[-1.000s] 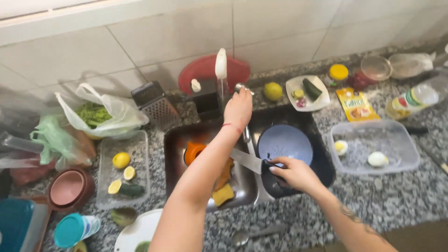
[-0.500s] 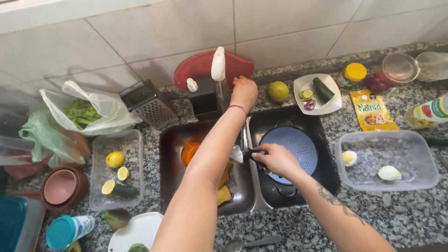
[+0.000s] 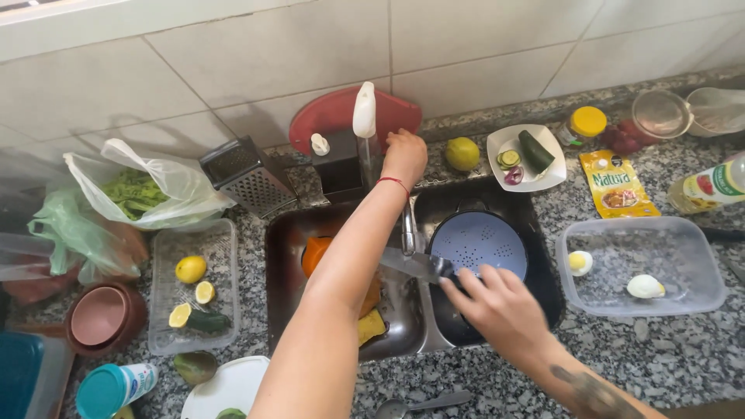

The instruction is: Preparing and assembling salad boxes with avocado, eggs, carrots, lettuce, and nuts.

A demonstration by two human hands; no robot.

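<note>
Rinsing at a double sink [image 3: 279,233], a person keeps the left hand [image 3: 405,155] wrapped on the tap handle behind the faucet [image 3: 363,116] while the right hand [image 3: 497,306] grips a knife [image 3: 415,265] by its handle, blade held flat over the divider btwn basins, under the spout. Water flow too faint to confirm. A blue colander [image 3: 477,244] sits in the right basin w/ an orange sponge [image 3: 314,252] in the left. Judging by this, the wash looks mid-way: blade appears clean, colander not yet touched.
</note>
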